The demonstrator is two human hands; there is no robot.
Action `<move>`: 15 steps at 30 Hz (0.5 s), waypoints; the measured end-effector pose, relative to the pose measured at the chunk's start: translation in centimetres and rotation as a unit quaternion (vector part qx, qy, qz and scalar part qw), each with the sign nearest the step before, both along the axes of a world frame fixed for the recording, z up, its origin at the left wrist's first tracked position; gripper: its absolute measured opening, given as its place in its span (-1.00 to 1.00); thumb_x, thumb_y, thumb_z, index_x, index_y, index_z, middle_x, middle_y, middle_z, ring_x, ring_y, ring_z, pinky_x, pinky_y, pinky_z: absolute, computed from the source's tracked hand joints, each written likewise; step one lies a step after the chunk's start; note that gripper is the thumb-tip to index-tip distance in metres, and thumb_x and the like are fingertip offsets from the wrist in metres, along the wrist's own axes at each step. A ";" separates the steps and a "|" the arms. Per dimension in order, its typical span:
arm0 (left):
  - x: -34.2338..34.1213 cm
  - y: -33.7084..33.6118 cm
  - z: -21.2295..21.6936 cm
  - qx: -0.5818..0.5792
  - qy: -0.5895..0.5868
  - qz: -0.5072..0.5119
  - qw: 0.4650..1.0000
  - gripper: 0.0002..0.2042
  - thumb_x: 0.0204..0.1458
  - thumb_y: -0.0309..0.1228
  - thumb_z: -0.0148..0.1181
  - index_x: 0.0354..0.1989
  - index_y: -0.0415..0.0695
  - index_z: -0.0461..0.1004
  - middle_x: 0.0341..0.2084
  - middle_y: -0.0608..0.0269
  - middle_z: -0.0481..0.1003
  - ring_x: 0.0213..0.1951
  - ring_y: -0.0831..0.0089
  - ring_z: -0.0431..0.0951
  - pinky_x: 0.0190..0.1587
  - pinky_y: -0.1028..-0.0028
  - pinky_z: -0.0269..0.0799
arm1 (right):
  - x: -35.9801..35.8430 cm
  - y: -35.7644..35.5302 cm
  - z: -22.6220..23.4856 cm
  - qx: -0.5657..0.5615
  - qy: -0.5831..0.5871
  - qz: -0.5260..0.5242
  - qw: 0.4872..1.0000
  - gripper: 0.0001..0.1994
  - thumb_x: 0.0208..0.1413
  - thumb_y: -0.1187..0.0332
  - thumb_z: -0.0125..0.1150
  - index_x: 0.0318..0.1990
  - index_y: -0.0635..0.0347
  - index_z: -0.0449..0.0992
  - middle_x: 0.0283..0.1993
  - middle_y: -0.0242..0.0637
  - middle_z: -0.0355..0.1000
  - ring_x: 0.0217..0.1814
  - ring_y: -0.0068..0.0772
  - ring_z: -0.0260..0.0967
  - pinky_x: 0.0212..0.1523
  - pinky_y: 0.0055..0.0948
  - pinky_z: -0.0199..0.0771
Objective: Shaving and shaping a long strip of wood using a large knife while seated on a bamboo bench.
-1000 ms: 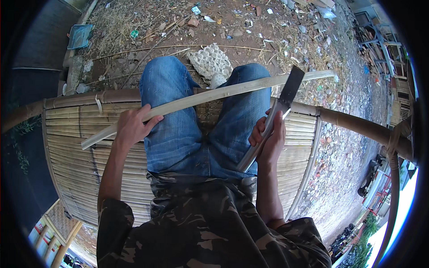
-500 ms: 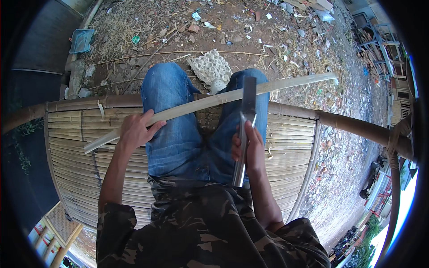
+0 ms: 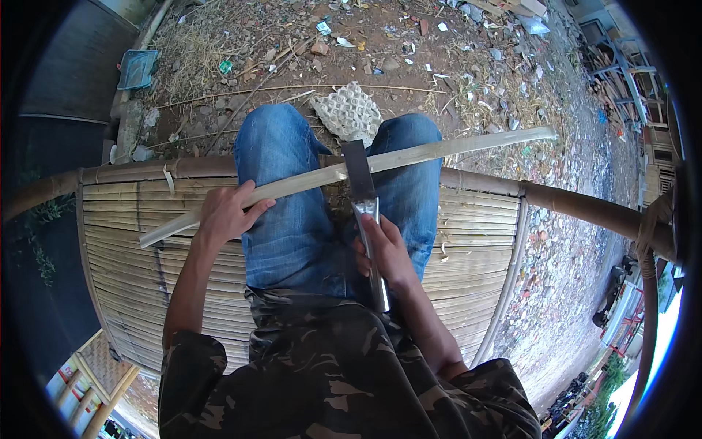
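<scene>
A long pale bamboo strip (image 3: 461,146) lies slantwise across my thighs, its right end farther from me. My left hand (image 3: 225,214) is closed around it near its left end. In my right hand (image 3: 385,252) is a knife (image 3: 358,172) with a broad, dark, square-ended blade and a shiny metal tube handle. The blade crosses over the strip between my knees, pointing away from me. Whether its edge touches the strip I cannot tell.
I sit on a slatted bamboo bench (image 3: 131,271) with a thick bamboo pole (image 3: 556,199) along its far edge. A grey egg tray (image 3: 347,113) lies on the littered ground beyond my knees. At the far left is a blue-green crate (image 3: 137,69).
My right hand and the knife have moved left along the strip, from over my right thigh to between my knees. My left hand and the strip have barely moved.
</scene>
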State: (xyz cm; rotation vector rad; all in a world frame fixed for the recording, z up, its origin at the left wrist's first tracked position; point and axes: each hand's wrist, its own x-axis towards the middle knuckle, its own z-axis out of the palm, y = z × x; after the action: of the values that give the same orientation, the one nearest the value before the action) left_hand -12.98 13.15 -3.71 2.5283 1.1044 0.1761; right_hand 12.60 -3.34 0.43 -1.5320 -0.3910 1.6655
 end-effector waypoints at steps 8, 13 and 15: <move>-0.1 -1.1 0.3 -0.008 -0.004 0.005 1.000 -0.52 0.08 0.12 0.16 -0.47 -0.12 0.44 -0.77 0.09 0.46 -0.70 0.16 0.52 -0.63 0.26 0.39 | -0.1 0.1 0.2 -0.003 -0.038 0.006 0.999 -0.62 0.34 -0.01 -0.08 -0.16 0.17 0.27 -0.55 -0.40 0.21 -0.66 -0.61 0.21 -0.68 -0.54 0.28; 0.6 -1.4 0.6 0.003 0.015 0.014 1.000 -0.53 0.06 0.12 0.18 -0.48 -0.11 0.46 -0.77 0.10 0.46 -0.69 0.16 0.52 -0.62 0.25 0.39 | -0.1 0.7 -0.1 0.040 -0.043 -0.165 0.985 -0.63 0.36 0.01 -0.10 -0.14 0.18 0.27 -0.55 -0.39 0.23 -0.68 -0.59 0.21 -0.68 -0.51 0.27; 0.7 -1.2 0.7 0.015 0.024 0.016 0.999 -0.53 0.05 0.13 0.19 -0.48 -0.10 0.46 -0.77 0.11 0.46 -0.69 0.16 0.53 -0.62 0.24 0.39 | -1.1 0.4 -0.9 0.001 -0.075 -0.021 0.997 -0.64 0.36 0.00 -0.11 -0.18 0.16 0.26 -0.56 -0.39 0.20 -0.68 -0.61 0.17 -0.69 -0.53 0.24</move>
State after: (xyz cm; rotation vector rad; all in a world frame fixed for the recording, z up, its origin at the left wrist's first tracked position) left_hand -12.27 11.97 -3.02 2.5548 1.1682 0.1419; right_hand 11.54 -2.96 -0.49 -1.6587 -0.4366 1.5224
